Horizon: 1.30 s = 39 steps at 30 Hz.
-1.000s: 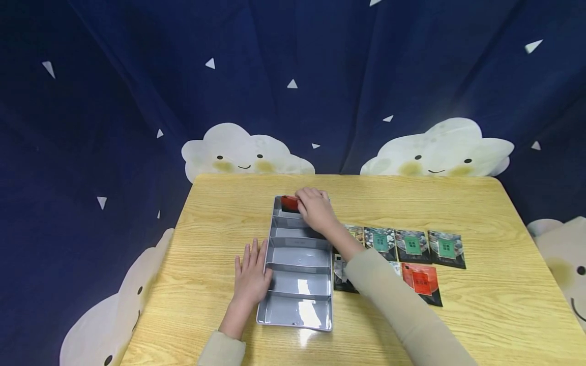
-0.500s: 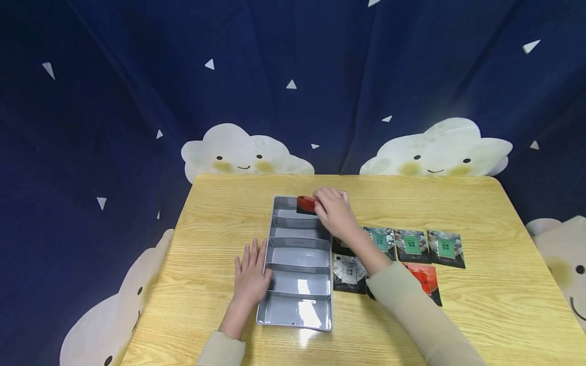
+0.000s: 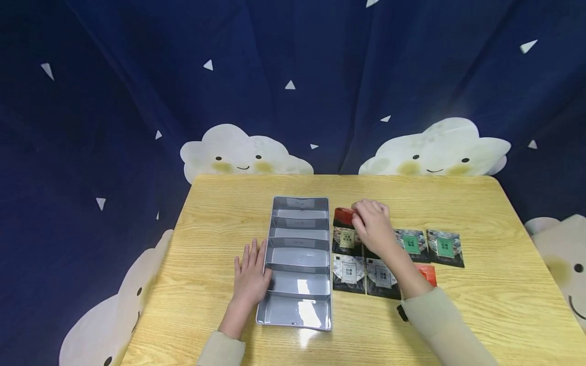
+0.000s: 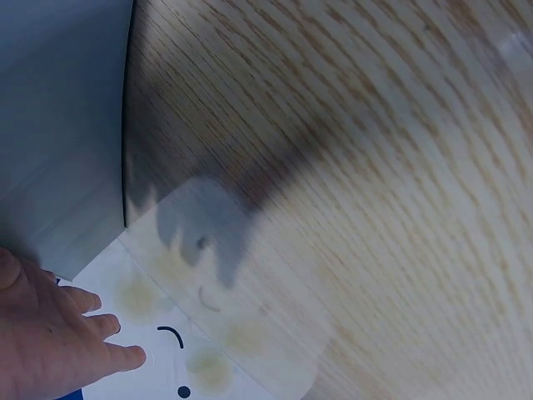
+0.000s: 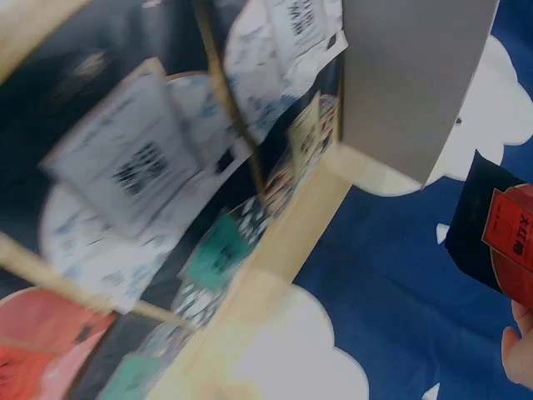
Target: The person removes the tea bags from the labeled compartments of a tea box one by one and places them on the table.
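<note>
A red-and-black sachet (image 3: 342, 216) is pinched in my right hand (image 3: 374, 226), right of the grey divided tray (image 3: 299, 204) and over the back row of sachets. In the right wrist view, the held sachet (image 5: 476, 223) shows its red label, with fingertips (image 5: 518, 354) at its lower edge. My left hand (image 3: 251, 282) rests against the tray's left side, fingers extended and the thumb over the rim. The left wrist view shows that hand (image 4: 62, 337) close by the tray's wall (image 4: 62, 125). No sachet shows in the tray's compartments.
Two rows of sachets lie right of the tray: a yellow-labelled one (image 3: 346, 240), green-labelled ones (image 3: 445, 248), white- and grey-labelled ones (image 3: 349, 273) and a red one (image 3: 428, 274) partly under the right arm. A dark blue curtain (image 3: 293, 112) hangs behind the wooden table (image 3: 503, 305).
My right hand has lifted the red-and-black sachet out of the tray's far compartment and carried it right, past the tray's edge. The left hand has stayed put.
</note>
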{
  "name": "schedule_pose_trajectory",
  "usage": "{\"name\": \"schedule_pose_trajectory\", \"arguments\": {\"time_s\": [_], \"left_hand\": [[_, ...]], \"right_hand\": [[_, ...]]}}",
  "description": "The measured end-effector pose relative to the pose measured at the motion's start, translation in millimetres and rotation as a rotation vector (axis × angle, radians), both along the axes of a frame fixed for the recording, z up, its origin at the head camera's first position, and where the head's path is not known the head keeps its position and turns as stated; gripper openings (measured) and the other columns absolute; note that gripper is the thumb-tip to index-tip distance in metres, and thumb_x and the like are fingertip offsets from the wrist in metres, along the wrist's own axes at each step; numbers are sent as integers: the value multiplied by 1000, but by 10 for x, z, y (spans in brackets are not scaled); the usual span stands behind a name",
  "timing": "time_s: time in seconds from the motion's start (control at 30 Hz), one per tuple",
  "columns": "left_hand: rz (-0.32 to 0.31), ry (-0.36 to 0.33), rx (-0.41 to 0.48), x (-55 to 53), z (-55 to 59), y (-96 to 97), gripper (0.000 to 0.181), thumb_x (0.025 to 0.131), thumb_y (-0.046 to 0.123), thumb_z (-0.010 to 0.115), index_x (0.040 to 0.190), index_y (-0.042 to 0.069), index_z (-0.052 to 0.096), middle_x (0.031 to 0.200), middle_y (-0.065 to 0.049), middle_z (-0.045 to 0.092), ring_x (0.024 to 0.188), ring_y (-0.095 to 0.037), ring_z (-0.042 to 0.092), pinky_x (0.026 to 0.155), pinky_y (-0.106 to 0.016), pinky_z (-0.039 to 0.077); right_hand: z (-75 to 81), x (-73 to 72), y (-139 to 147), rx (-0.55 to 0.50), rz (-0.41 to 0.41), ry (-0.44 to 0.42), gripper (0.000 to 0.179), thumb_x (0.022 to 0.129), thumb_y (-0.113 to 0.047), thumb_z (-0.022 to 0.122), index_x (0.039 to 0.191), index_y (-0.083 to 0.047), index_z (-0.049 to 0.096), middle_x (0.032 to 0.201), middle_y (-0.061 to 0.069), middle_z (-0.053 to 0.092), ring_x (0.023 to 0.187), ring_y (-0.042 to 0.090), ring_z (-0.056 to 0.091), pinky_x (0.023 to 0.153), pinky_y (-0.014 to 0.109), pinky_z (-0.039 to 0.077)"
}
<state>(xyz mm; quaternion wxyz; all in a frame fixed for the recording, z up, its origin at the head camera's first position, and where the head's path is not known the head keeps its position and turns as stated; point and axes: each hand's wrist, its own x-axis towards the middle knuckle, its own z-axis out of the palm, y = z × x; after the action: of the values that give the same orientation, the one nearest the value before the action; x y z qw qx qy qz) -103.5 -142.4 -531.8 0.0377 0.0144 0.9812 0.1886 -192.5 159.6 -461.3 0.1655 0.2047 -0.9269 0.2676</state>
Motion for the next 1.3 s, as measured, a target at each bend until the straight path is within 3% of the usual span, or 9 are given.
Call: {"name": "schedule_pose_trajectory", "arguments": {"time_s": [0.73,1.03,1.3], "left_hand": [[8,-3,-8,12,-18,4,67,87,23,46,147,14,19,152,-14,12,138,-35,10,108,-57,6],[3,-10,-9,4,-16,-2,67,87,23,46,147,14,17,152,-14,11,138,-35,9,108,-58,6],[7,8,0,-1,-47,-10,67,86,22,46,147,14,20,152,-14,12,138,-35,10,107,-58,6]], "right_hand": [[-140,564,1191,-11,-231,-19,15,83,-7,43,90,-4,56,88,14,57,84,33,46,81,55,25],[-288,812,1678,35,-303,-77,18,82,-8,41,93,-2,55,92,19,56,88,39,45,73,56,23],[-387,951,1906,75,-330,-146,13,83,-9,41,84,-7,54,87,15,57,82,36,45,68,52,22]]}}
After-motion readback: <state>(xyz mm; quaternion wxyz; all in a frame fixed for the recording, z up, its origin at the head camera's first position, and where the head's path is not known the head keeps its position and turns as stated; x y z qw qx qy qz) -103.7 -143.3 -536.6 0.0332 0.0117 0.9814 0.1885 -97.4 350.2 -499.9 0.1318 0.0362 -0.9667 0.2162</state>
